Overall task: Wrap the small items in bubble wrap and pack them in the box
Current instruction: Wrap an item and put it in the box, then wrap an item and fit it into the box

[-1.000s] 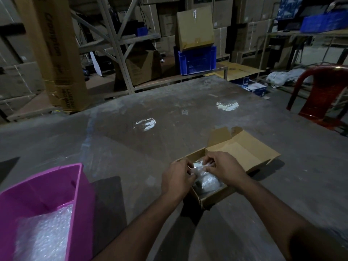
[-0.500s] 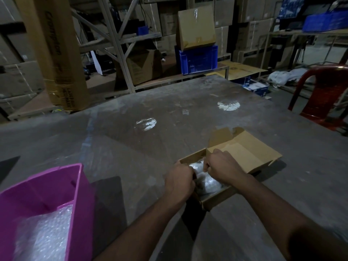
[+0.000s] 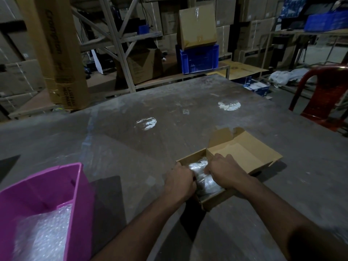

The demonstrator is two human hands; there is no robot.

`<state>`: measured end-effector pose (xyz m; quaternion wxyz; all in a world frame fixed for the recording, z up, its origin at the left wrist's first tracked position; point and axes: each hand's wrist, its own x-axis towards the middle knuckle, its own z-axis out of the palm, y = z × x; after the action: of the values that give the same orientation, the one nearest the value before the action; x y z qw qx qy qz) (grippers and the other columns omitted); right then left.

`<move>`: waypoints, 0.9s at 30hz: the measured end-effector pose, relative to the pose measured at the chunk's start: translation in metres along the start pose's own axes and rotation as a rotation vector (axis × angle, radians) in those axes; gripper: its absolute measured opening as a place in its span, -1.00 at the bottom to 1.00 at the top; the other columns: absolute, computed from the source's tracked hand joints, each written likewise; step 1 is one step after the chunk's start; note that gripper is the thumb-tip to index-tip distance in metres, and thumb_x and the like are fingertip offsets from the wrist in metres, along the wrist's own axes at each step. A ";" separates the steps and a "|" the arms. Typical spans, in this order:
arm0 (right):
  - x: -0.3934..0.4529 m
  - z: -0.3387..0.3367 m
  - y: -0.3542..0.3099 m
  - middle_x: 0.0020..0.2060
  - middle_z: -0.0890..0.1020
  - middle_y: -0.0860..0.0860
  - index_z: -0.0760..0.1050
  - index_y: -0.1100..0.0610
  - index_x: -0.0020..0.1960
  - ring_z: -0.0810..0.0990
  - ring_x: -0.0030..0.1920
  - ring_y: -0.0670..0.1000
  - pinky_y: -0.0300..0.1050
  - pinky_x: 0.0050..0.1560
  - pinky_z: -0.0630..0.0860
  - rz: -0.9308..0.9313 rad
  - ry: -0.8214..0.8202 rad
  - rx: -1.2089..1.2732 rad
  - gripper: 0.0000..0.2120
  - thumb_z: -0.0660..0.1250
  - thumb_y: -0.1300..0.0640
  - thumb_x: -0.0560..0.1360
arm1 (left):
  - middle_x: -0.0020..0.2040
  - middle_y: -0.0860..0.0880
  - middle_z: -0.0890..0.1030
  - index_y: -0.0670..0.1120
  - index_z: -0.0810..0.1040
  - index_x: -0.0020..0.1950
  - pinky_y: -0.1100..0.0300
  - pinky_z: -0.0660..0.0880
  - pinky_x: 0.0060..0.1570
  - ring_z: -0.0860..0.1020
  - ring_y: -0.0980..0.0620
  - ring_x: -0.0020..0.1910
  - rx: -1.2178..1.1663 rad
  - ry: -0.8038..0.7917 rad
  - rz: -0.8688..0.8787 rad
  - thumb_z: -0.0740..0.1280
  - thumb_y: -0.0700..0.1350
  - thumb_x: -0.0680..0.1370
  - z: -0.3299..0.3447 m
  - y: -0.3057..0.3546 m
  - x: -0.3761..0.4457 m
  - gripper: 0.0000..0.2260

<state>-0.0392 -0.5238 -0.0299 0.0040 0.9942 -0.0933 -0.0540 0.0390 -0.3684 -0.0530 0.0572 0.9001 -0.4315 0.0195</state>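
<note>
Lying nearest, at the lower left, the pink bin [image 3: 62, 187] holds loose bubble wrap [image 3: 43, 234] on the counter [image 3: 131, 147]. Beyond it, both forearms reach to the small cardboard box [image 3: 212, 199], whose lid flap lies open on the far side. The left hand [image 3: 179, 180] curls its fingers round the near-left end of the wrapped bundle [image 3: 204, 180], and the right hand [image 3: 225, 172] clenches on its right side, so each grip is grasping the bundle. Since 1 second ago the 2 hands have sunk lower and drawn closer together, and the bundle sits deeper between the box walls, with less of it showing. That suggests the packing step is nearly done: the item is seated, and closing the flap likely comes next. Farther off stand a blue crate [image 3: 197, 58] and a red chair [image 3: 323, 95].
</note>
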 end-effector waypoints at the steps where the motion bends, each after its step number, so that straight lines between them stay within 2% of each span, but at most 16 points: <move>1: -0.001 -0.001 -0.001 0.22 0.59 0.00 0.59 -0.08 0.30 0.40 0.30 0.06 0.09 0.13 0.31 0.004 0.027 -0.012 -0.58 0.21 0.26 0.56 | 0.01 -0.05 0.65 -0.06 0.67 -0.01 0.03 0.52 0.06 0.49 -0.11 0.12 -0.015 0.011 -0.002 0.31 -0.05 0.52 0.000 0.000 0.000 -0.82; 4: -0.004 -0.002 -0.005 0.24 0.59 -0.03 0.60 -0.08 0.27 0.39 0.31 0.04 0.07 0.12 0.29 0.011 0.078 -0.004 -0.58 0.23 0.27 0.54 | 0.03 -0.07 0.66 -0.08 0.65 -0.02 0.05 0.50 0.07 0.50 -0.12 0.15 -0.044 0.025 -0.013 0.32 -0.07 0.51 -0.001 -0.001 -0.002 -0.84; 9: -0.005 0.003 -0.009 0.28 0.58 -0.06 0.60 -0.10 0.25 0.36 0.37 0.02 0.06 0.14 0.29 0.003 0.028 0.023 -0.58 0.22 0.27 0.52 | 0.01 -0.03 0.67 -0.06 0.67 -0.01 0.06 0.53 0.05 0.52 -0.10 0.15 -0.072 0.004 -0.029 0.30 -0.04 0.47 -0.001 -0.003 -0.003 -0.79; 13: -0.010 -0.007 -0.007 0.22 0.60 -0.04 0.58 -0.09 0.28 0.42 0.26 0.02 0.01 0.02 0.24 0.025 0.132 0.073 -0.55 0.22 0.31 0.53 | -0.08 -0.02 0.68 -0.05 0.68 -0.07 0.11 0.46 -0.08 0.55 -0.09 0.05 -0.134 0.052 -0.048 0.29 -0.03 0.50 -0.010 -0.004 -0.005 -0.81; 15: -0.012 -0.013 0.001 0.17 0.63 -0.08 0.60 -0.08 0.25 0.43 0.20 0.01 -0.01 -0.01 0.24 0.045 0.207 0.134 -0.56 0.23 0.32 0.53 | -0.15 0.00 0.69 -0.03 0.68 -0.12 0.13 0.48 -0.16 0.59 -0.07 -0.03 -0.202 0.129 -0.078 0.30 0.00 0.51 -0.017 -0.009 -0.006 -0.81; 18: -0.018 -0.021 0.012 0.11 0.67 -0.10 0.65 -0.09 0.17 0.48 0.17 0.00 -0.02 0.05 0.36 0.084 0.305 0.268 -0.67 0.25 0.23 0.55 | -0.12 0.10 0.71 0.06 0.70 -0.07 0.10 0.54 -0.14 0.56 0.02 -0.01 -0.320 0.263 -0.164 0.34 0.06 0.53 -0.029 -0.021 -0.014 -0.83; 20: -0.023 -0.026 0.010 0.08 0.67 -0.09 0.66 -0.06 0.15 0.50 0.14 0.01 -0.04 0.05 0.38 0.091 0.343 0.345 -0.67 0.25 0.25 0.55 | -0.11 0.13 0.69 0.06 0.70 -0.06 0.14 0.45 -0.17 0.53 0.05 0.00 -0.333 0.307 -0.209 0.35 0.08 0.55 -0.037 -0.029 -0.020 -0.83; 22: -0.025 -0.028 0.000 0.05 0.67 -0.12 0.67 -0.05 0.13 0.49 0.08 -0.03 -0.08 0.02 0.39 0.087 0.377 0.407 -0.66 0.24 0.28 0.56 | -0.13 0.14 0.67 0.06 0.69 -0.07 0.16 0.36 -0.21 0.54 0.07 -0.05 -0.343 0.343 -0.239 0.36 0.08 0.56 -0.045 -0.037 -0.028 -0.84; 27: -0.021 -0.023 -0.028 0.02 0.67 -0.13 0.66 -0.09 0.09 0.52 0.07 -0.11 -0.04 0.09 0.53 0.043 0.388 0.610 -0.64 0.19 0.26 0.56 | -0.20 0.13 0.64 0.06 0.68 -0.07 0.19 0.40 -0.28 0.57 0.14 -0.22 -0.420 0.363 -0.318 0.41 0.05 0.56 -0.059 -0.057 -0.053 -0.89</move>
<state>-0.0521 -0.4928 -0.0055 -0.2741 0.9392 -0.1235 0.1660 0.0510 -0.2853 -0.0042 0.3202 0.9066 -0.2627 0.0811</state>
